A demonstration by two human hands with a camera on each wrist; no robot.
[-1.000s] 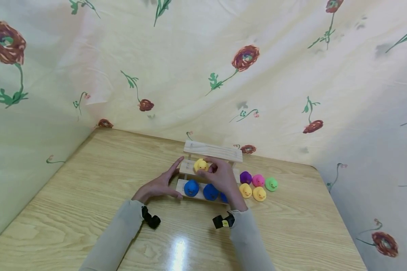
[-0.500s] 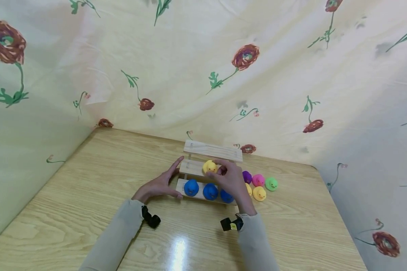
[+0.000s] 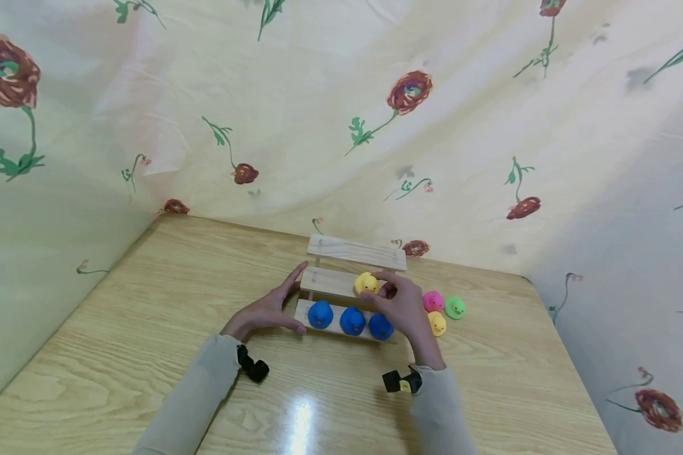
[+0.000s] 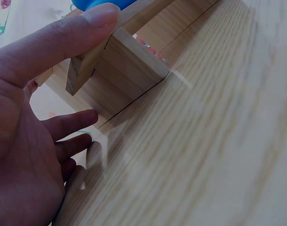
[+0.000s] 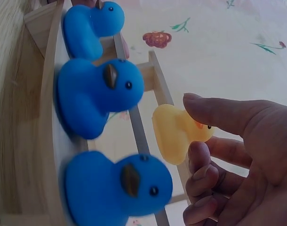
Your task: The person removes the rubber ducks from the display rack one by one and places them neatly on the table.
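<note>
A small wooden three-step rack (image 3: 334, 282) stands on the table, seen in the head view. On its lowest step sit three blue rubber ducks (image 3: 352, 321) in a row. My right hand (image 3: 403, 306) pinches a yellow rubber duck (image 5: 174, 133) between thumb and fingers at the right part of the middle step. In the right wrist view the blue ducks are nearer the camera than the yellow one. My left hand (image 3: 264, 309) lies spread at the rack's left end. The left wrist view shows its thumb (image 4: 63, 40) against the lowest step's end, its other fingers loosely extended.
Right of the rack, on the table, stand a pink duck (image 3: 433, 301), a green duck (image 3: 455, 308) and another yellow duck (image 3: 437, 323), the last partly behind my right wrist. A flowered curtain (image 3: 296, 114) hangs along the table's back and sides.
My right hand has moved the yellow duck rightward along the middle step, uncovering the rightmost blue duck and covering the purple duck and one loose yellow duck. My left hand has stayed in place.
</note>
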